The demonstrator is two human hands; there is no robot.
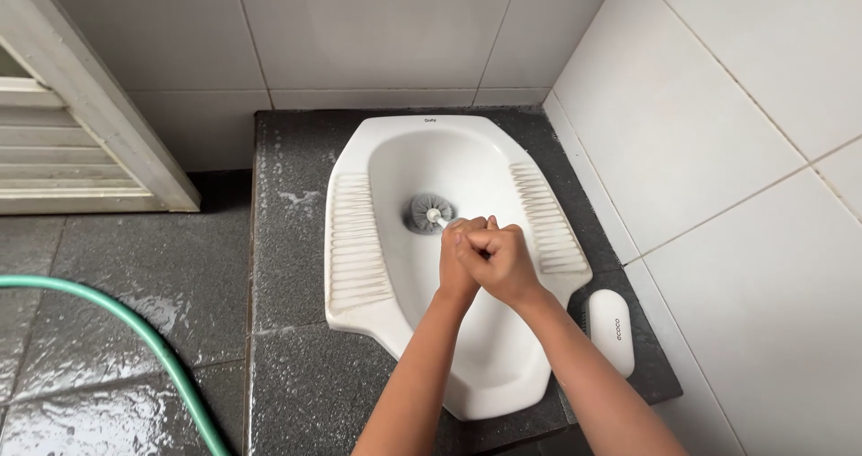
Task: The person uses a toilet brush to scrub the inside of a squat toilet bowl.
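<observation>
Both hands, left (460,245) and right (499,257), fingers clamped on the brush (429,213), scrub the toilet (359,241) bowl; next, likely sweeping its sides.

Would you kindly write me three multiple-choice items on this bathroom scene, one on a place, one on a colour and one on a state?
1. Where is the brush head?
A. In the toilet bowl
B. On the floor beside the hose
C. Against the door

2. What colour is the hose?
A. Red
B. Green
C. Black

3. How are the hands placed?
A. Both hanging free
B. One on the wall, one on the hose
C. Both closed together around the brush handle

Answers:
1. A, the grey bristles sit low in the white bowl.
2. B, the hose curving over the wet floor at the left is green.
3. C, the left hand and right hand are clenched one against the other over the bowl, with the handle running into them.
</observation>
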